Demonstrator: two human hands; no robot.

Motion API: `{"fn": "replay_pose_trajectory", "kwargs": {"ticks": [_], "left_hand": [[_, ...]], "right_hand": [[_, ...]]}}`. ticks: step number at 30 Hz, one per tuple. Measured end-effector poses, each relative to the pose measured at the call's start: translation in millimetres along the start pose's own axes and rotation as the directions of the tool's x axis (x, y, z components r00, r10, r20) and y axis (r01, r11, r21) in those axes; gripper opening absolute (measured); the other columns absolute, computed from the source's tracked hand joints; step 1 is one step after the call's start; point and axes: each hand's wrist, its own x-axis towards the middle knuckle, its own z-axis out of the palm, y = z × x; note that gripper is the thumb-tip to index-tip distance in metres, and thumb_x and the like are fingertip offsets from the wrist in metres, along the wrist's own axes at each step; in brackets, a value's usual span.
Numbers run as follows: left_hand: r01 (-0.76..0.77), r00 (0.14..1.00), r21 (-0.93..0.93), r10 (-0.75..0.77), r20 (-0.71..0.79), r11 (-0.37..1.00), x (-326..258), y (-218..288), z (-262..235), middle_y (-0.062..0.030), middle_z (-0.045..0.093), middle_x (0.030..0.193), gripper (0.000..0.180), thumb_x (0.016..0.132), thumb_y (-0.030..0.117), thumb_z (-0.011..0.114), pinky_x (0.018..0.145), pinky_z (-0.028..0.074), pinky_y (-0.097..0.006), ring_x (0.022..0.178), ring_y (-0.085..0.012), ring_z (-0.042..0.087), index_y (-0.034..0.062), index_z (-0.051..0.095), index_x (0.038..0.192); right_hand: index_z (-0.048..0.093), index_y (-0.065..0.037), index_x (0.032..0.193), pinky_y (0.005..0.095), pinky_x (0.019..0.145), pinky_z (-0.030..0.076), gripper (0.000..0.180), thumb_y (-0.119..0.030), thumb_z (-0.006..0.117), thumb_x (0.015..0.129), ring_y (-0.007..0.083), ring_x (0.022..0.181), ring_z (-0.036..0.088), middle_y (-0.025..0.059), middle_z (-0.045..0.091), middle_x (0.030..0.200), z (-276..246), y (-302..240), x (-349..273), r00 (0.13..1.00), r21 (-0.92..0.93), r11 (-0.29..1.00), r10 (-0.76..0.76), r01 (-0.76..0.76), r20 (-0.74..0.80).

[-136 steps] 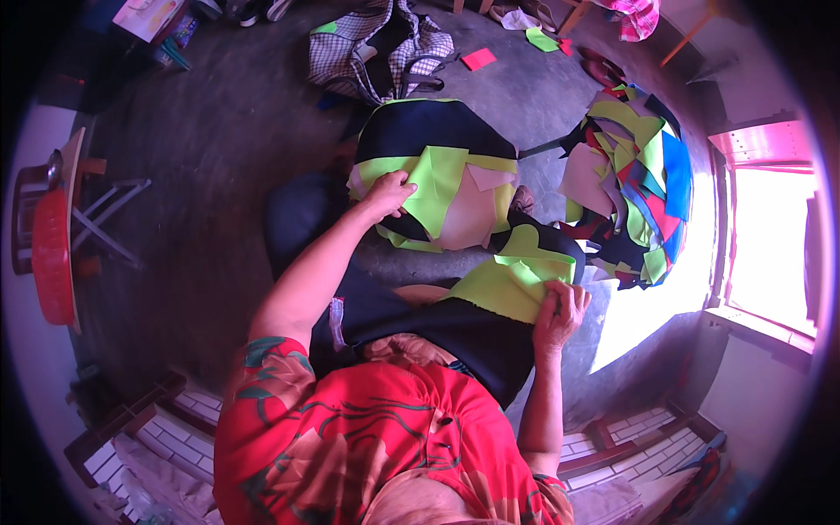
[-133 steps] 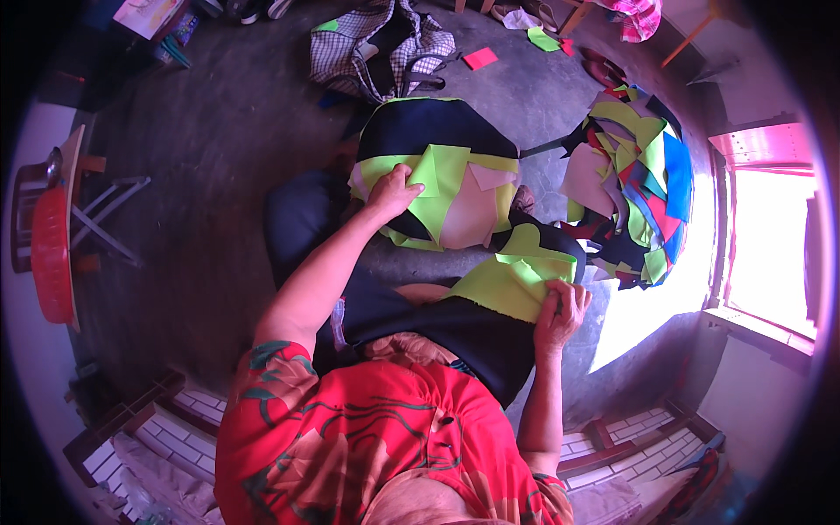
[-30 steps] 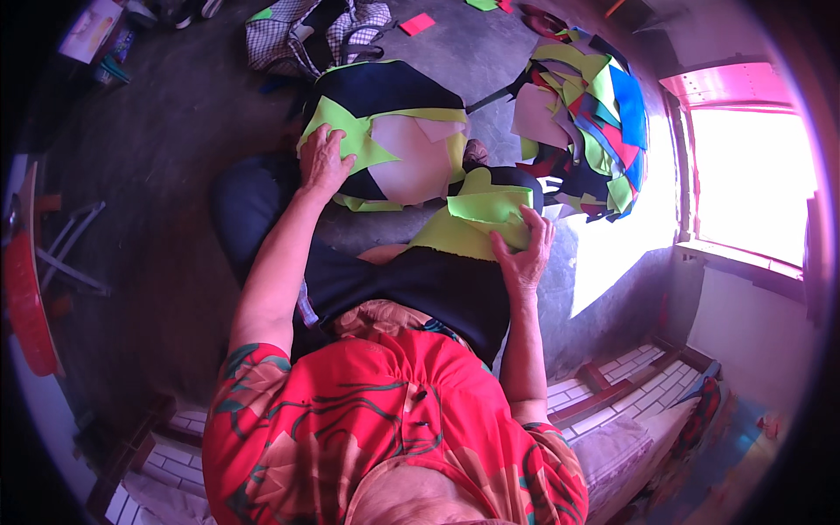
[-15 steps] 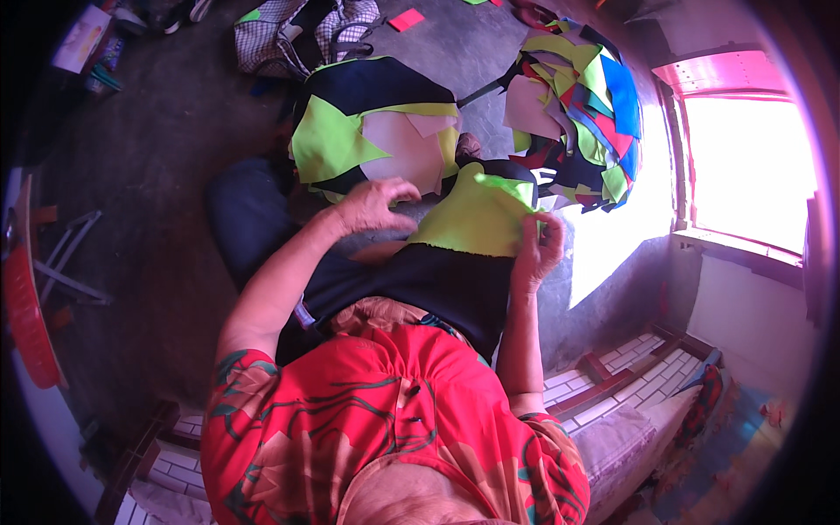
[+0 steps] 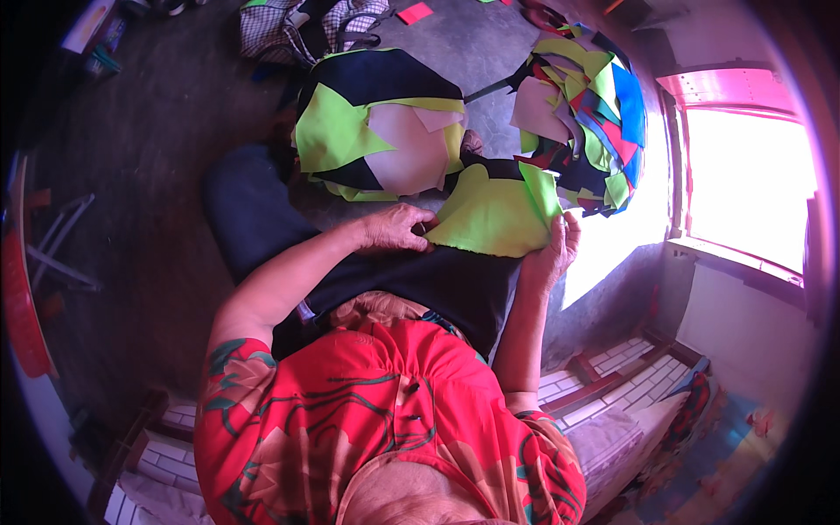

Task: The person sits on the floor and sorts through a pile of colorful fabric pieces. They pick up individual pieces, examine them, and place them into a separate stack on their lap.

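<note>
A yellow-green fabric piece (image 5: 494, 219) lies across my dark-trousered right thigh, its near edge slightly ragged. My right hand (image 5: 556, 245) pinches its right edge, where a brighter green flap (image 5: 541, 185) stands folded up. At the near left corner, my left hand (image 5: 401, 229) has its fingers closed on the cloth, with the fingertips partly hidden. Just beyond my knees sits a rounded bundle (image 5: 407, 149) covered in black, lime and pale grey fabric pieces.
A tall heap of multicoloured fabric scraps (image 5: 569, 114) stands at the far right, near a bright window (image 5: 748, 188). A checked bag (image 5: 280, 31) and a red scrap (image 5: 415, 13) lie on the dark floor beyond. A red-topped item (image 5: 31, 306) is at the left edge.
My left hand has come down and right from above the lap to the fabric's left corner. My right hand has shifted slightly right, and the green flap stands more upright.
</note>
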Motion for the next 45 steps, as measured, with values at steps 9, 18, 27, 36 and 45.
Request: {"fn": "replay_pose_trajectory", "kwargs": {"ticks": [9,18,27,36,45], "left_hand": [[-0.145,0.941,0.071,0.159,-0.299,0.987,-11.1,18.2,-43.9,-0.0078,0.063,0.077,0.017,0.083,0.012,0.059,0.071,0.046,-0.029,0.074,-0.0118,0.058,0.0005,0.062,0.096],[-0.061,0.196,0.654,0.652,-0.733,0.754,-48.8,80.9,-116.6,-0.0073,0.066,0.086,0.025,0.073,-0.002,0.066,0.071,0.05,-0.03,0.082,-0.0215,0.064,0.0056,0.064,0.096],[0.366,0.636,0.836,0.545,-0.546,0.41,-63.6,-0.8,-114.0,-0.0046,0.06,0.077,0.016,0.068,0.001,0.059,0.074,0.046,-0.034,0.081,-0.0226,0.061,0.0099,0.062,0.082],[0.312,0.919,0.866,0.108,-0.38,0.392,-45.2,-53.3,-74.2,-0.0108,0.061,0.076,0.011,0.078,0.012,0.051,0.077,0.045,-0.039,0.086,-0.0266,0.061,0.0074,0.061,0.077],[0.265,0.952,0.852,0.015,-0.305,0.451,-33.7,-55.8,-65.2,-0.0156,0.064,0.074,0.009,0.072,0.008,0.057,0.069,0.049,-0.044,0.079,-0.0328,0.064,0.0037,0.062,0.077]], "right_hand": [[0.055,-0.006,0.101,0.0266,0.079,0.05,0.016,0.002,0.053,0.088,0.0137,0.086,0.059,0.0047,0.06,0.095,15.4,-29.4,4.6,0.961,0.114,0.983,0.107,-0.14,0.256],[0.055,-0.005,0.1,0.0296,0.078,0.051,0.012,0.0,0.053,0.089,0.0156,0.087,0.061,0.0052,0.06,0.094,139.6,-53.4,49.4,0.883,0.246,0.959,0.012,-0.143,0.468],[0.067,-0.008,0.09,0.0298,0.067,0.047,0.012,-0.011,0.064,0.079,0.0159,0.073,0.06,0.0062,0.064,0.08,153.4,57.6,86.6,0.858,-0.595,0.661,-0.15,0.457,0.492],[0.068,-0.016,0.093,0.0448,0.078,0.05,0.024,-0.006,0.054,0.076,0.0348,0.094,0.062,0.0143,0.062,0.101,121.6,113.6,81.6,0.713,-0.75,0.051,0.277,0.659,0.644],[0.062,-0.011,0.107,0.0478,0.083,0.046,0.031,-0.007,0.053,0.078,0.033,0.104,0.055,0.0125,0.049,0.117,122.1,110.1,73.5,0.708,-0.701,-0.159,0.319,0.695,0.629]]}}
